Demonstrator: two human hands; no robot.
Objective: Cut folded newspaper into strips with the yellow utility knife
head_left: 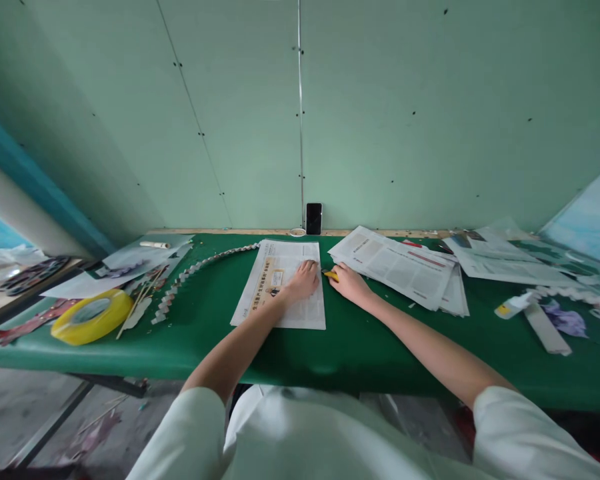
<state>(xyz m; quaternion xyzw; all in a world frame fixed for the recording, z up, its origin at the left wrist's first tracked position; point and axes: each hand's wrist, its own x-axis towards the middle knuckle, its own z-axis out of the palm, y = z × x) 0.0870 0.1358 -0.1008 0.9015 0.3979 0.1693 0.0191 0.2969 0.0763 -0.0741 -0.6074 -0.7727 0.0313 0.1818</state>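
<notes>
A folded newspaper sheet (275, 280) lies flat on the green table (360, 347). My left hand (303, 280) presses palm-down on its right half, fingers spread. My right hand (349, 281) sits just off the sheet's right edge and grips a small yellow tool (330, 274), likely a utility knife, whose tip points at the paper's edge. Both bare forearms reach forward from white sleeves.
A newspaper stack (405, 267) lies right of my hands, with more sheets (500, 260) beyond. A yellow tape roll (91, 317), sticks and a folded paper chain (195, 277) lie left. A dark phone (313, 218) leans on the green wall. Paper scraps and a glue stick (514, 307) sit far right.
</notes>
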